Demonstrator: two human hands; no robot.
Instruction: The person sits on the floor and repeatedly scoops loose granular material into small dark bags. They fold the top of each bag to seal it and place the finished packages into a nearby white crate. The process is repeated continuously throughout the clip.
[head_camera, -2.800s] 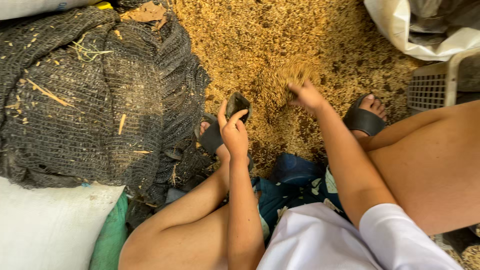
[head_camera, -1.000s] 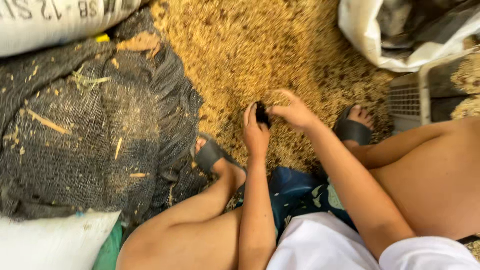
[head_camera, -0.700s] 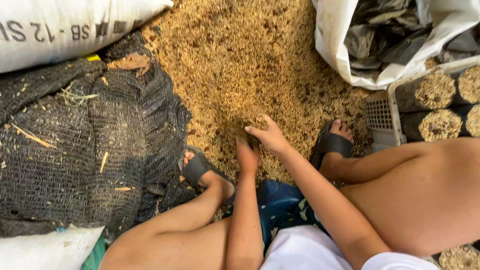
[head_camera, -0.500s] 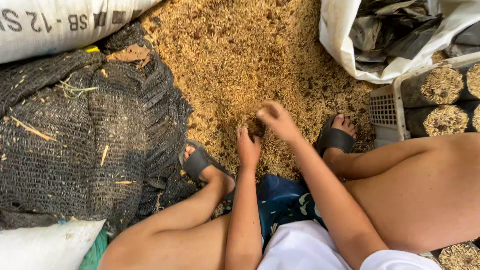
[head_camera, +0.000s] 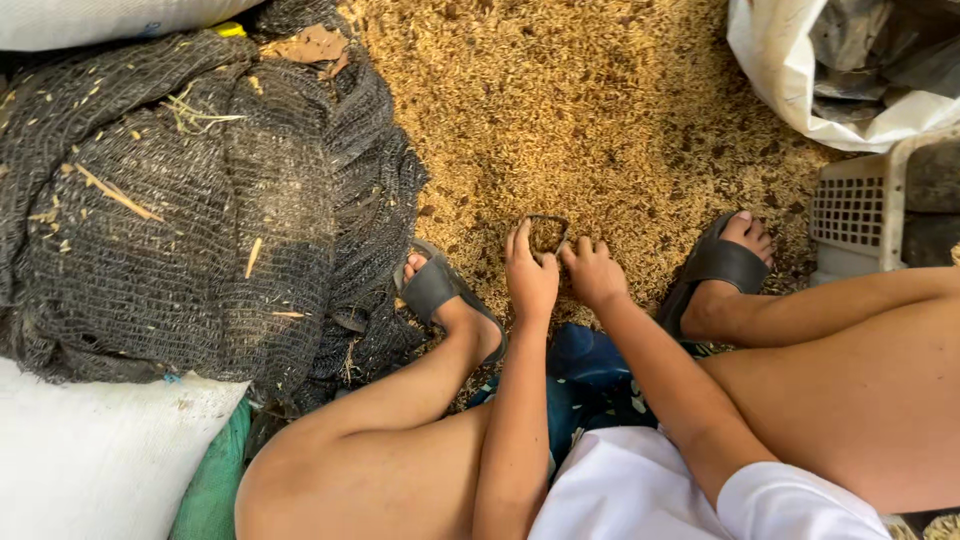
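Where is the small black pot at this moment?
The small black pot sits mid-frame on the rice husks, between the left hand and right hand.

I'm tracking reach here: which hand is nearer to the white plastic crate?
The right hand. It lies between the small black pot and the crate off to its right; the left hand sits farther away on the pot's left side.

Single head-worn cam, pitched steeply down over the seated person's own lap, close in: bare knees and white shorts fill the bottom edge, left hand (head_camera: 530, 283) and right hand (head_camera: 594, 274) sit near frame centre. View faces forward across the rice-husk floor (head_camera: 600, 110), with black netting (head_camera: 190, 200) at left and a white sack (head_camera: 800, 90) and plastic crate (head_camera: 850, 215) clipped at right. No second view, so no overlap.
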